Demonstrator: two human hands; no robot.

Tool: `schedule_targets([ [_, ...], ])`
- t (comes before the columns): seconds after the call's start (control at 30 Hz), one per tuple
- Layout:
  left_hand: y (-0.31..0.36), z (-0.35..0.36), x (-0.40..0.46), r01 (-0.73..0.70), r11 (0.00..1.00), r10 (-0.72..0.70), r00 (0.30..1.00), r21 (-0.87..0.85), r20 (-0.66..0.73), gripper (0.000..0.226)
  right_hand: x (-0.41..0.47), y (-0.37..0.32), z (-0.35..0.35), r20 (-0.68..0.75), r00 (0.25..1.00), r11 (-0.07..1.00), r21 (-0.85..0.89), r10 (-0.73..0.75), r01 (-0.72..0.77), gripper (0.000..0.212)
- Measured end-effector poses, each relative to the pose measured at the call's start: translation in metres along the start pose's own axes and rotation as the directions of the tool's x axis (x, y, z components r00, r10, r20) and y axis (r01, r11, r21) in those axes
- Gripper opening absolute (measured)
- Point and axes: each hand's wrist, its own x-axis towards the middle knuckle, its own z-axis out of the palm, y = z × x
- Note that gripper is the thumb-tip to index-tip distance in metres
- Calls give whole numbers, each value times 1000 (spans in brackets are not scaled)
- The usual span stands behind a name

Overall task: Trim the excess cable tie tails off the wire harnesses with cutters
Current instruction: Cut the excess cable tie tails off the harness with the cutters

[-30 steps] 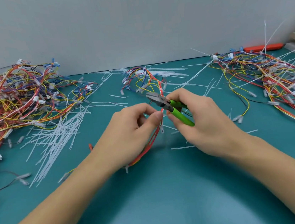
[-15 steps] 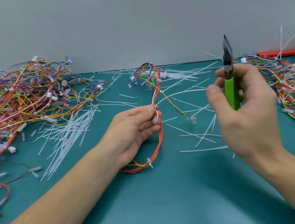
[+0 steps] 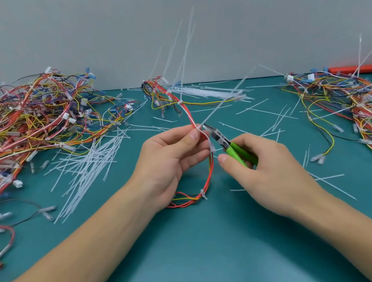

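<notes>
My left hand [image 3: 171, 159] pinches a red, white and yellow wire harness [image 3: 210, 173] between thumb and fingers, holding it up off the mat. The harness loops down under my palm and runs up and back to the mat's far side. Long white cable tie tails [image 3: 183, 54] stick up from it. My right hand [image 3: 268, 168] grips green-handled cutters [image 3: 230, 147]. Their dark jaws point up and left, right beside a tie tail at my left thumb.
A big tangle of harnesses [image 3: 31, 129] lies at the left, another pile [image 3: 358, 101] at the right. Cut white tie tails [image 3: 87, 164] are scattered over the teal mat [image 3: 217, 254]. A red tool [image 3: 352, 70] lies by the grey wall at the far right.
My right hand came down from its raised position and brought the cutters to the harness at my left thumb. My left hand lifted the harness, so the tie tails now stand up.
</notes>
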Motion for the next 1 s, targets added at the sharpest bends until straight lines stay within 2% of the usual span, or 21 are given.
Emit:
schedule_targets([
  [0.17, -3, 2, -2, 18, 999, -19, 998, 27, 55, 19, 0, 1, 0, 19, 1000, 1000, -14, -3, 4, 24],
  [0.33, -1, 2, -3, 31, 999, -33, 998, 31, 55, 16, 0, 2, -3, 47, 999, 1000, 6, -10, 10, 28],
  [0.57, 1, 1, -4, 17, 997, -20, 999, 72, 45, 22, 2, 2, -6, 90, 995, 999, 22, -33, 31, 31],
  [0.73, 4, 1, -6, 64, 985, -80, 992, 162, 94, 18, 4, 2, -9, 147, 988, 996, 81, -35, 23, 36],
  [0.87, 7, 0, -6, 93, 979, -114, 987, 179, 113, 26, 4, 0, -10, 181, 982, 988, 151, -50, 23, 49],
  [1.0, 8, -1, -5, 98, 979, -122, 985, 181, 123, 20, 4, 0, -10, 205, 975, 987, 156, -82, 50, 46],
])
